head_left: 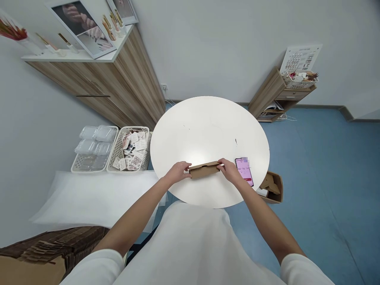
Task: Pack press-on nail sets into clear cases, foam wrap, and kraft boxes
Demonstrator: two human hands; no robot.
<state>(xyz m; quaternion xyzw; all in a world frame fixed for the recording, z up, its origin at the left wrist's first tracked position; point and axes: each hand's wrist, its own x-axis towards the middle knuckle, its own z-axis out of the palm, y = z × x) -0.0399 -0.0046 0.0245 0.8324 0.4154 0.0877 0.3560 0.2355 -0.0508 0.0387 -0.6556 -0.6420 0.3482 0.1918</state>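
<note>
A small flat brown cardboard box [204, 170] rests on the near part of a round white table [208, 130]. My left hand [179, 171] grips the box's left end with curled fingers. My right hand [228, 169] pinches its right end. Just right of that hand, a phone [244, 171] with a lit pink screen lies flat on the table.
Two white mesh baskets stand left of the table: one [92, 148] with clear plastic packs, the other [130, 152] with several small packets. An open cardboard box [271, 188] sits on the blue floor at right. Wooden cabinets [118, 87] and a small shelf [279, 95] line the wall.
</note>
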